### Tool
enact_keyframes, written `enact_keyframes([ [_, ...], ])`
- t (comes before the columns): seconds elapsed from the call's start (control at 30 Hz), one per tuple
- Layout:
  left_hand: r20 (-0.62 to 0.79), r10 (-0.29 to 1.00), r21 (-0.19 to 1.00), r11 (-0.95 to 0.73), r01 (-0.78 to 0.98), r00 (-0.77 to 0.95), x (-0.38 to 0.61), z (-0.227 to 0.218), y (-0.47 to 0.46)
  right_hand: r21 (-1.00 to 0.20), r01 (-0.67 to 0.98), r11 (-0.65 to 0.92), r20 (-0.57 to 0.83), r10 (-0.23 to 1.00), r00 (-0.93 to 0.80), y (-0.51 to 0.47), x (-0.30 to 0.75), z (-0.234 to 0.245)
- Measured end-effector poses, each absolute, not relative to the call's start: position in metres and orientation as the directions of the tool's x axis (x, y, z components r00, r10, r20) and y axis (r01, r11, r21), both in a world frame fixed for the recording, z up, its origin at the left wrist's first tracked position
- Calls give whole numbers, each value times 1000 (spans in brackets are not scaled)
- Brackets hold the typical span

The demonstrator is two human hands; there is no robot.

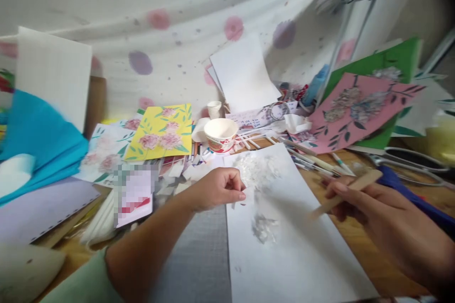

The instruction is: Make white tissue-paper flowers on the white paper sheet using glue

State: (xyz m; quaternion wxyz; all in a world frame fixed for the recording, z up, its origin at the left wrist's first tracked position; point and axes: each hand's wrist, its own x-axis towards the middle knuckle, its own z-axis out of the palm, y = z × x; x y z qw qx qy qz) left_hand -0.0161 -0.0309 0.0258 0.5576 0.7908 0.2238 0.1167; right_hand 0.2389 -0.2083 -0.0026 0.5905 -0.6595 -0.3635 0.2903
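A white sheet (284, 260) lies in front of me, with grey-white flower-like clusters (265, 228) on its upper half. Over the sheet's left edge, my left hand (220, 190) is closed in a pinch on a small pale scrap of paper (249, 197), partly hidden by the fingers. My right hand (377, 213) grips a flat wooden craft stick (351, 191) to the right of the sheet. The stick's lower end points down toward the paper and is slightly blurred.
Beyond the sheet stands a paper bowl (221, 135) near small stacked cups (214, 110). Brushes (316, 161) and blue-handled scissors (394, 180) lie at the right. Yellow (159, 128) and pink (362, 113) flower pictures stand behind. Blue paper (42, 137) is at left.
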Motion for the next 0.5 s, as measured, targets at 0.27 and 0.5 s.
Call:
enact_keyframes([
  [0.27, -91, 484, 920, -293, 259, 870, 54, 12, -53, -998, -61, 21, -11, 870, 493, -204, 229, 8],
  [0.5, -52, 550, 895, -345, 283, 833, 58, 1, -55, -999, -51, -3, -29, 854, 520, -203, 234, 1],
])
